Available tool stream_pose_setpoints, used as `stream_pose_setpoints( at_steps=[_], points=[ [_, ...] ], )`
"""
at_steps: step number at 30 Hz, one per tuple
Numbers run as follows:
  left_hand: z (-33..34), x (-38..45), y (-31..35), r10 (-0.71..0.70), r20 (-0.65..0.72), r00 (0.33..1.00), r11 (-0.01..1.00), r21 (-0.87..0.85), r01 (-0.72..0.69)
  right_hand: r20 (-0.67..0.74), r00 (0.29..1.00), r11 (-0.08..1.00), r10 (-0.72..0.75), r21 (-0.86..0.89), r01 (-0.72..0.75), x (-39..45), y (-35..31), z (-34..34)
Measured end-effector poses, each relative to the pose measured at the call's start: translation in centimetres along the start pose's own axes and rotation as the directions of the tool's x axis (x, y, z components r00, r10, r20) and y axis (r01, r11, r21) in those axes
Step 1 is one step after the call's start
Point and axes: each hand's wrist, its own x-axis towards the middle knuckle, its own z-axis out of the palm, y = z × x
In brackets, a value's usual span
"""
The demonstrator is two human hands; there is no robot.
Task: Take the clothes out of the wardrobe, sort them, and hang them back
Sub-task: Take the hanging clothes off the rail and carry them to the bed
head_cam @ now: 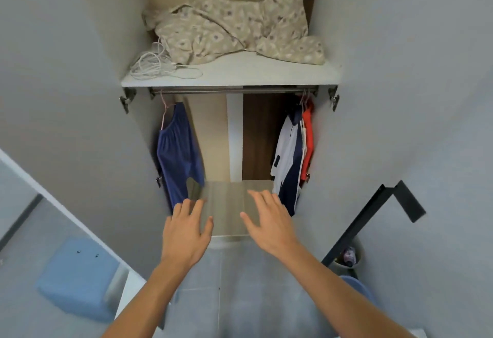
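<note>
The wardrobe stands open in front of me, its metal rail [229, 90] running under a white shelf [240, 73]. A blue garment [177, 151] hangs on a pink hanger at the rail's left end. At the right end hang a white and navy garment [288, 159] and an orange one [309, 137] behind it. My left hand [185, 233] reaches forward, fingers spread, just below the blue garment's hem. My right hand [272, 220] is also spread and empty, close to the bottom of the white and navy garment.
A beige patterned blanket [234, 15] and a coiled white cable [154, 67] lie on the top shelf. Both grey doors [80, 71] stand wide open. A blue box [77, 276] sits low left, a black metal bracket [384, 215] at right with a small bin [348, 257] below.
</note>
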Motion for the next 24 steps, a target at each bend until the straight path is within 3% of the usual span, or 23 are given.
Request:
stream_pose_setpoints(
  at_steps=[12, 24],
  points=[
    [6.6, 16.2, 1.2, 0.069, 0.032, 0.997, 0.994, -0.083, -0.066, -0.017, 0.987, 0.981, 0.160, -0.111, -0.161, 12.3, 6.6, 2.4],
    [10.8, 33.9, -3.4, 0.146, 0.130, 0.981, 0.986, -0.105, -0.133, -0.122, 0.918, 0.910, 0.377, -0.136, -0.391, 27.6, 11.0, 4.2]
  ],
)
